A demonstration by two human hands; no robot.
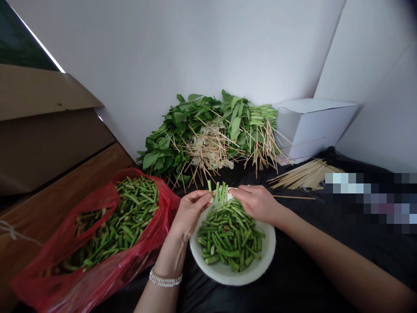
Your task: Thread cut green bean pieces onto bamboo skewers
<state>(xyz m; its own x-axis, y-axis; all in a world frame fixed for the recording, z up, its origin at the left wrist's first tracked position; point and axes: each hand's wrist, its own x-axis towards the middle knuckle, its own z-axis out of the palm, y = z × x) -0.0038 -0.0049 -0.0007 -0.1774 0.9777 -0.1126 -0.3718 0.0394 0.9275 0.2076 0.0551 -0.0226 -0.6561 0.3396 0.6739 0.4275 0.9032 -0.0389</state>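
Two bare hands meet at lower centre on my feed, both curled closed around a small upright bunch of cut green beans (221,193). The left hand (190,213) pinches it from one side, the right hand (256,202) from the other; my read is that they hold it this way to keep the ends lined up. Right below sits a white bowl (224,278) heaped with more cut beans (228,239), placed so anything slipping would land in it, I'd judge. Lower left, a red plastic bag (32,282) lies open toward the hands, full of beans (130,208), within easy reach. Beaded bracelet (165,278) on the left wrist. Up top, against the white wall (163,56), a pile of leafy greens on wooden skewers (182,130) leans beside a white box (312,126). Loose skewers (306,174) lie at right on a black sheet (293,269), handy to the right hand.
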